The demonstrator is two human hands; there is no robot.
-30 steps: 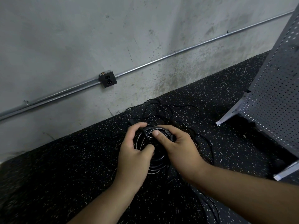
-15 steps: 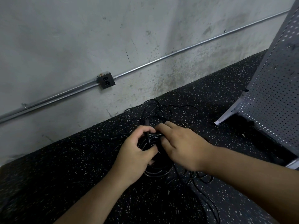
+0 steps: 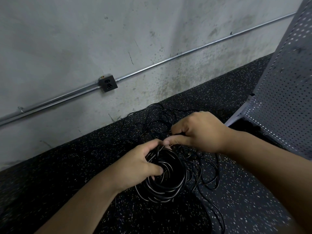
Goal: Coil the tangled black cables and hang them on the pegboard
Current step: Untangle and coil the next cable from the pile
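Floor [image 3: 76,174]: right hand [image 3: 200,132] uncovered coil [image 3: 168,190].

Dim, flat, cool-grey diffuse light. Concrete wall [image 3: 67,39] is the brightest area, evenly lit. Speckled floor [image 3: 59,174] reads near-black, so the black cables [image 3: 159,192] lose detail against it; only thin sheen lines show on the coil. Soft dark shadow under the pegboard [image 3: 287,107], far right. Wide-angle bend: conduit [image 3: 168,59] bows. Near corners and right forearm [image 3: 270,174] smeared, soft.
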